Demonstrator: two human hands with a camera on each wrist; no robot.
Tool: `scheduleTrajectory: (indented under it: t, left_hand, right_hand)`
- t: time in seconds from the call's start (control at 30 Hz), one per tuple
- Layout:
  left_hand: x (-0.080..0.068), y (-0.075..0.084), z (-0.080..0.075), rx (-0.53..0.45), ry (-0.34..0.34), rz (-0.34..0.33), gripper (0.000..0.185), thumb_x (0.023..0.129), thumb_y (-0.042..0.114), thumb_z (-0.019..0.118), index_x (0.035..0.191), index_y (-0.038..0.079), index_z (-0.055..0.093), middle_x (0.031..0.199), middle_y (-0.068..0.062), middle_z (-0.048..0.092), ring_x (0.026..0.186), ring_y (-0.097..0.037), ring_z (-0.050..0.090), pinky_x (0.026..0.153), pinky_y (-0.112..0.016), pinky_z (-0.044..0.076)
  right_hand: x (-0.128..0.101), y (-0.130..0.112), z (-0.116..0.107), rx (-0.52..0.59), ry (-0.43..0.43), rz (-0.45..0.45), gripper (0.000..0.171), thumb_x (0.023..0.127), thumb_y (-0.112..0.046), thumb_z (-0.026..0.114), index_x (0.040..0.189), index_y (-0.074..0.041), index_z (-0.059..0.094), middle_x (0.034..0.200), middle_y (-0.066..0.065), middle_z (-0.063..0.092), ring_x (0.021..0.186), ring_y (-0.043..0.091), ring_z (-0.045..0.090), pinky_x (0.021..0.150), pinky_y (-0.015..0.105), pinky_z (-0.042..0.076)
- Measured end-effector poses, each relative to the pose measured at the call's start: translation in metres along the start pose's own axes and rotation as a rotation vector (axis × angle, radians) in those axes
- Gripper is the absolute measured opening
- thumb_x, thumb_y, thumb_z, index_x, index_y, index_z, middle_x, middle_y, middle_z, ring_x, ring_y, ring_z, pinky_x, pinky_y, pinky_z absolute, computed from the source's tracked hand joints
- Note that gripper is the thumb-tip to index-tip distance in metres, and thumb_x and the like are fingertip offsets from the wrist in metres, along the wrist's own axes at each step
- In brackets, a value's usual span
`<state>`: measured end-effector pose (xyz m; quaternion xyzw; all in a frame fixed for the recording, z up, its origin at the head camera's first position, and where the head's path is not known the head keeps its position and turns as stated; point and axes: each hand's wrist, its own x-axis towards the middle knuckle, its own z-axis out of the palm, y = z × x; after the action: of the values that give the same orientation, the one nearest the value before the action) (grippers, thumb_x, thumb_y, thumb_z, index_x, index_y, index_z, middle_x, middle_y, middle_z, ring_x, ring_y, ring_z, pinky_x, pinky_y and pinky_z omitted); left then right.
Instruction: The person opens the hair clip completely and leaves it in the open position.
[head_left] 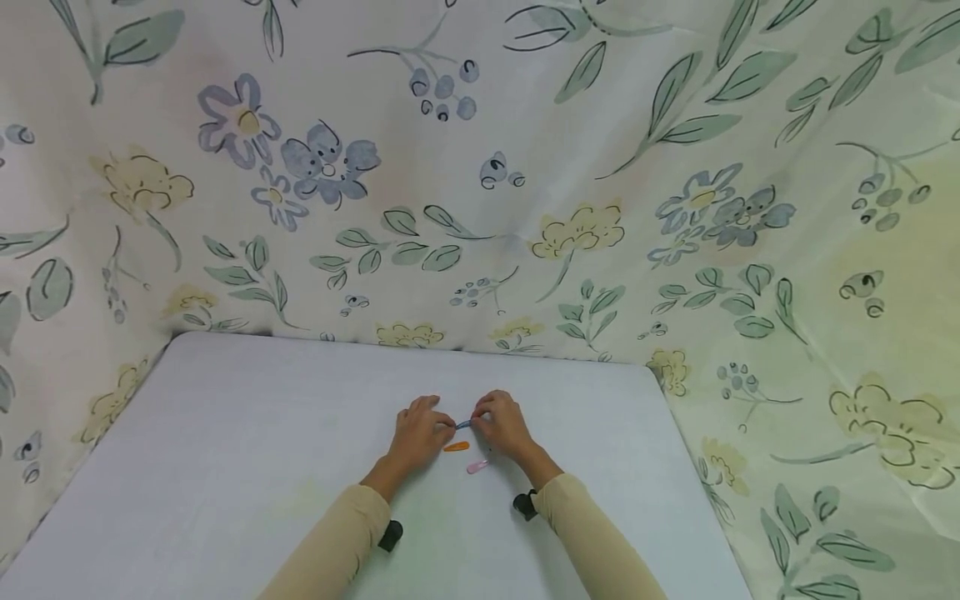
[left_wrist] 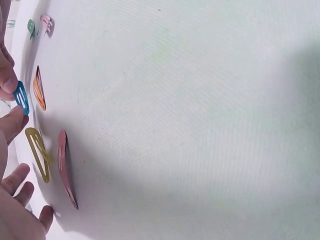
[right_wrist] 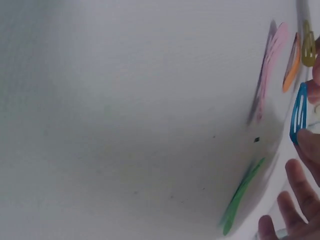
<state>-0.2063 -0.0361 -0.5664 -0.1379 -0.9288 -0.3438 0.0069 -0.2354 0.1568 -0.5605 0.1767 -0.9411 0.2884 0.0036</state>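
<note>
Both hands meet at a small blue snap hair clip (head_left: pixel 463 425) over the white table. My left hand (head_left: pixel 423 435) pinches one end, and my right hand (head_left: pixel 502 427) pinches the other between thumb and finger. In the right wrist view the blue clip (right_wrist: pixel 299 116) shows its slotted face, held just above the tabletop. An orange hair clip (head_left: pixel 456 447) lies right below the hands, a pink hair clip (head_left: pixel 477 467) nearer me. Beside the left hand's fingers are a yellow hair clip (left_wrist: pixel 38 155) and a dusky-pink one (left_wrist: pixel 65 170), both hidden in the head view.
A green hair clip (right_wrist: pixel 242 197) lies by the right hand's lower fingers, with a tiny dark speck (right_wrist: pixel 257 140) close to it. The white table (head_left: pixel 225 450) ends at a floral-patterned cloth (head_left: pixel 420 275) behind and at the sides. Dark wrist cameras (head_left: pixel 391 536) hang under the sleeves.
</note>
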Motion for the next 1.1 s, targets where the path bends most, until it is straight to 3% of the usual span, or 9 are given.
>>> scheduleTrajectory:
  t: [0.13, 0.37, 0.67, 0.83, 0.93, 1.1]
  left_hand:
    - [0.001, -0.002, -0.002, -0.053, 0.011, -0.022, 0.008, 0.090, 0.016, 0.073, 0.092, 0.011, 0.078, 0.139, -0.020, 0.055, 0.135, -0.040, 0.041, 0.102, -0.065, 0.033]
    - [0.006, -0.005, -0.006, -0.221, 0.061, -0.078, 0.007, 0.090, 0.012, 0.072, 0.088, 0.009, 0.078, 0.136, -0.020, 0.057, 0.133, -0.042, 0.043, 0.101, -0.069, 0.032]
    - [0.008, -0.008, -0.013, -0.361, 0.024, -0.120, 0.010, 0.093, 0.012, 0.068, 0.092, 0.006, 0.077, 0.137, -0.019, 0.057, 0.136, -0.043, 0.040, 0.110, -0.062, 0.028]
    - [0.009, -0.008, -0.021, -0.473, -0.029, -0.166, 0.013, 0.096, 0.011, 0.064, 0.095, 0.005, 0.076, 0.139, -0.022, 0.054, 0.137, -0.044, 0.039, 0.113, -0.060, 0.026]
    - [0.009, -0.008, -0.025, -0.532, -0.059, -0.213, 0.016, 0.097, 0.015, 0.064, 0.098, 0.005, 0.076, 0.141, -0.020, 0.054, 0.139, -0.042, 0.038, 0.114, -0.058, 0.025]
    - [0.008, -0.010, -0.030, -0.619, -0.066, -0.232, 0.021, 0.098, 0.016, 0.063, 0.102, 0.000, 0.075, 0.141, -0.020, 0.054, 0.140, -0.043, 0.037, 0.114, -0.058, 0.024]
  right_hand:
    - [0.002, -0.003, -0.002, 0.103, -0.049, -0.013, 0.006, 0.090, -0.006, 0.072, 0.086, -0.006, 0.075, 0.102, 0.007, 0.067, 0.108, 0.028, 0.059, 0.098, 0.047, 0.045]
    - [0.004, -0.004, -0.010, 0.287, -0.161, 0.117, 0.010, 0.095, -0.012, 0.068, 0.099, -0.007, 0.075, 0.111, 0.007, 0.068, 0.113, 0.028, 0.057, 0.100, 0.050, 0.044]
    - [0.006, -0.005, -0.015, 0.438, -0.179, 0.171, 0.018, 0.098, -0.017, 0.064, 0.105, -0.004, 0.075, 0.118, 0.008, 0.067, 0.119, 0.028, 0.056, 0.102, 0.052, 0.042]
    - [0.007, -0.009, -0.017, 0.524, -0.186, 0.229, 0.025, 0.102, -0.020, 0.058, 0.112, -0.003, 0.073, 0.120, 0.008, 0.068, 0.119, 0.025, 0.057, 0.103, 0.050, 0.042]
    - [0.007, -0.012, -0.016, 0.571, -0.186, 0.250, 0.027, 0.102, -0.020, 0.056, 0.114, -0.001, 0.071, 0.120, 0.009, 0.068, 0.113, 0.022, 0.058, 0.098, 0.047, 0.046]
    - [0.009, -0.013, -0.013, 0.654, -0.192, 0.290, 0.027, 0.102, -0.017, 0.056, 0.115, 0.001, 0.070, 0.118, 0.009, 0.067, 0.101, 0.020, 0.054, 0.086, 0.037, 0.046]
